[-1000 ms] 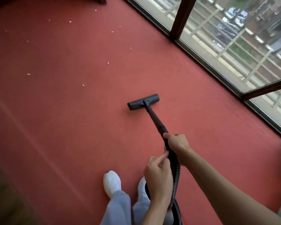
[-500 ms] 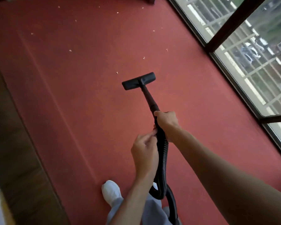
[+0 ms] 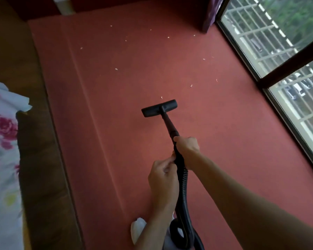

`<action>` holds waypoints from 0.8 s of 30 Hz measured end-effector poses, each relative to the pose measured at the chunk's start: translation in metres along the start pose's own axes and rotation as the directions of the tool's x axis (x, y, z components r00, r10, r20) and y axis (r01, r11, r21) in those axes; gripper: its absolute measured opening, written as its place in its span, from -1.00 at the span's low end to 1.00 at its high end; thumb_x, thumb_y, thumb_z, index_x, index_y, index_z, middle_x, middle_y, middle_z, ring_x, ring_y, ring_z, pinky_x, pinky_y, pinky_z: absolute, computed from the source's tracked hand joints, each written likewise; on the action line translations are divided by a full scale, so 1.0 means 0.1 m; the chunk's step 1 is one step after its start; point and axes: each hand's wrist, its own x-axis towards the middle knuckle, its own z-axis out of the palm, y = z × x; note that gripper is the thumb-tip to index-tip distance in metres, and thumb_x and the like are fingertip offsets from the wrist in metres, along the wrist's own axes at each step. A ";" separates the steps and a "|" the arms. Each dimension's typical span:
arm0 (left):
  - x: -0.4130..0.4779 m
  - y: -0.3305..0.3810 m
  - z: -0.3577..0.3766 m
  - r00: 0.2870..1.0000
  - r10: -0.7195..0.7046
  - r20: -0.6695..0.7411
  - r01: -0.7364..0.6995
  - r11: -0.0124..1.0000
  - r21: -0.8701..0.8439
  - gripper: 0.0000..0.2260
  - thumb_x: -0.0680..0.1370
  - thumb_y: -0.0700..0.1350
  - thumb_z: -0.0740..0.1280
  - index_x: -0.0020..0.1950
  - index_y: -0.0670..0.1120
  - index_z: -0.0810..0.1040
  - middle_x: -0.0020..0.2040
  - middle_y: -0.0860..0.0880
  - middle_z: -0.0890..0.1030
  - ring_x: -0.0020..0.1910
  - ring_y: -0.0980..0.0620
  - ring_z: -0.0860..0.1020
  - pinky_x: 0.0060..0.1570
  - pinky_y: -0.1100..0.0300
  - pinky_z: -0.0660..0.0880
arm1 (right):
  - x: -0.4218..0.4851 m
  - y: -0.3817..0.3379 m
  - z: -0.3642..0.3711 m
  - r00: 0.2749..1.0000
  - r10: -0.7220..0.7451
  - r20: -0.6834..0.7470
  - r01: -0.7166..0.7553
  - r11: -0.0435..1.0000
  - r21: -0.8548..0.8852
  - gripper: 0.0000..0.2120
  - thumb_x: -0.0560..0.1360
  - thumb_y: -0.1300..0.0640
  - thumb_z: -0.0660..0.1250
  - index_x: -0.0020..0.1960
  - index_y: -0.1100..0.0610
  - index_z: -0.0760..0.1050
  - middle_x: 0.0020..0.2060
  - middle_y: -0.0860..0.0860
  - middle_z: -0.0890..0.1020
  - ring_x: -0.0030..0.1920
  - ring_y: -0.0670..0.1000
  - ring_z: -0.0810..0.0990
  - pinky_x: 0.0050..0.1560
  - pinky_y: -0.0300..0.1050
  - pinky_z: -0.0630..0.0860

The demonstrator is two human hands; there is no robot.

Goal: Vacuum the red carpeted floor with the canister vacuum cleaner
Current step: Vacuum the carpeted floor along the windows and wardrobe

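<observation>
The black floor nozzle (image 3: 159, 108) lies flat on the red carpet (image 3: 116, 123) in the middle of the view. Its dark wand (image 3: 169, 125) slopes back toward me. My right hand (image 3: 187, 147) grips the wand's handle end. Just behind it my left hand (image 3: 163, 177) pinches the top of the ribbed black hose (image 3: 183, 192) between fingers and thumb. The hose loops down past my white shoe (image 3: 137, 230). Several pale crumbs (image 3: 191, 85) lie scattered on the carpet ahead of the nozzle. The canister itself is out of sight.
A tall window (image 3: 287, 69) with a dark frame runs along the right edge of the carpet. A brown wooden bed frame (image 3: 34, 141) with floral bedding (image 3: 2, 159) borders the left. A dark curtain or furniture piece (image 3: 211, 15) stands at the far corner.
The view has swung left and up, bringing the bed into sight. The nozzle has slid forward toward the crumbs, and both hands keep their hold on wand and hose.
</observation>
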 end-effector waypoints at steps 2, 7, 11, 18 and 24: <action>0.10 0.07 -0.05 1.000 0.004 -0.009 -0.004 1.000 -0.002 -0.75 0.57 -0.18 0.29 0.07 0.07 0.71 -0.03 0.05 0.61 -0.07 0.20 0.58 -0.07 0.38 0.47 | 0.02 -0.11 0.11 1.000 -0.012 0.004 0.012 1.000 -0.010 -0.77 0.46 0.09 0.30 -0.01 0.25 0.50 -0.24 0.17 0.66 -0.30 0.17 0.67 -0.14 0.13 0.68; 0.36 0.27 -0.01 0.999 0.036 -0.001 -0.036 0.999 0.024 -0.73 0.56 -0.18 0.28 0.12 0.08 0.69 -0.01 0.00 0.60 -0.07 0.18 0.56 -0.04 0.35 0.47 | 0.19 -0.42 0.21 1.000 -0.013 0.010 0.013 1.000 -0.017 -0.76 0.46 0.11 0.29 0.02 0.27 0.53 -0.20 0.19 0.67 -0.30 0.17 0.66 -0.14 0.14 0.68; 0.63 0.48 0.13 0.999 0.034 -0.023 -0.033 0.999 0.029 -0.73 0.56 -0.19 0.28 0.12 0.07 0.69 -0.02 -0.02 0.58 -0.07 0.16 0.56 -0.04 0.34 0.47 | 0.41 -0.71 0.20 1.000 0.018 0.022 -0.018 1.000 0.001 -0.78 0.50 0.12 0.28 0.03 0.26 0.52 -0.21 0.18 0.67 -0.32 0.15 0.65 -0.22 0.01 0.66; 1.08 0.89 0.38 0.998 0.027 -0.052 -0.025 0.999 0.034 -0.73 0.57 -0.17 0.28 0.13 0.10 0.68 -0.01 0.00 0.56 -0.07 0.16 0.56 -0.06 0.34 0.48 | 0.75 -1.26 0.21 0.995 0.065 0.074 -0.069 0.996 0.056 -0.76 0.52 0.13 0.26 0.08 0.27 0.51 -0.24 0.16 0.63 -0.41 0.11 0.60 -0.42 -0.14 0.50; 1.39 1.14 0.50 0.998 0.038 -0.058 -0.035 0.998 0.053 -0.73 0.57 -0.18 0.26 0.10 0.07 0.70 -0.02 0.03 0.56 -0.07 0.17 0.56 -0.07 0.33 0.48 | 0.97 -1.60 0.24 0.994 0.066 0.082 -0.070 0.997 0.045 -0.74 0.52 0.11 0.26 0.11 0.25 0.52 -0.17 0.17 0.66 -0.33 0.12 0.62 -0.35 -0.10 0.55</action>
